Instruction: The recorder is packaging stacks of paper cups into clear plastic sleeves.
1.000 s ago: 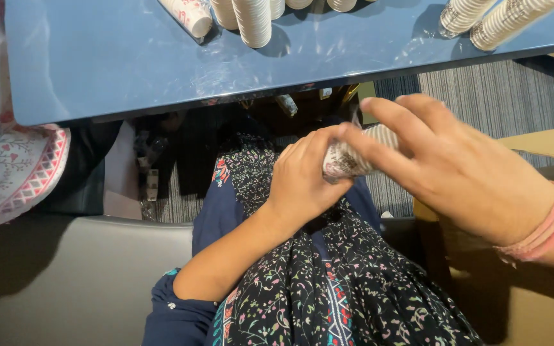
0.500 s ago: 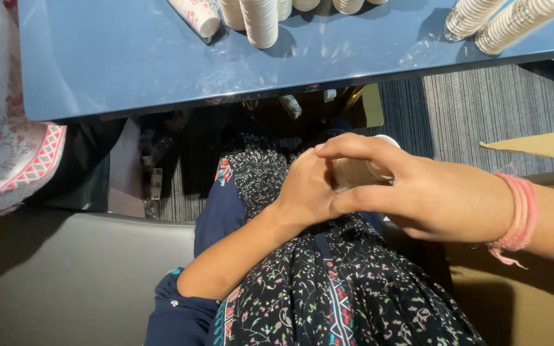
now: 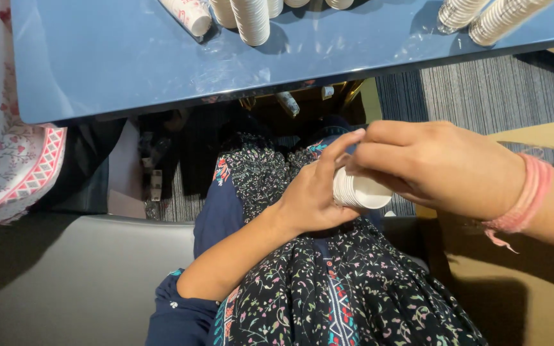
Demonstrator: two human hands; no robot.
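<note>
A short stack of white paper cups [image 3: 360, 190] lies on its side above my lap, its ribbed rims facing right. My left hand [image 3: 315, 192] wraps around the stack from the left, fingers curled over its top. From the right, my right hand [image 3: 437, 166] covers the stack, fingertips pinching the rims; a pink band sits on that wrist. Below the hands is my dark flower-patterned dress [image 3: 328, 288].
A blue table [image 3: 110, 64] spans the top, with stacks of paper cups lying along its far edge, some at the middle [image 3: 251, 19] and some at the right [image 3: 482, 16]. A grey seat [image 3: 65, 275] lies lower left, a cardboard box [image 3: 540, 138] at right, flowered cloth [image 3: 8, 160] at left.
My right hand has slid to the right along the cups and turned, baring the white rims of the stack. My left hand has kept its hold.
</note>
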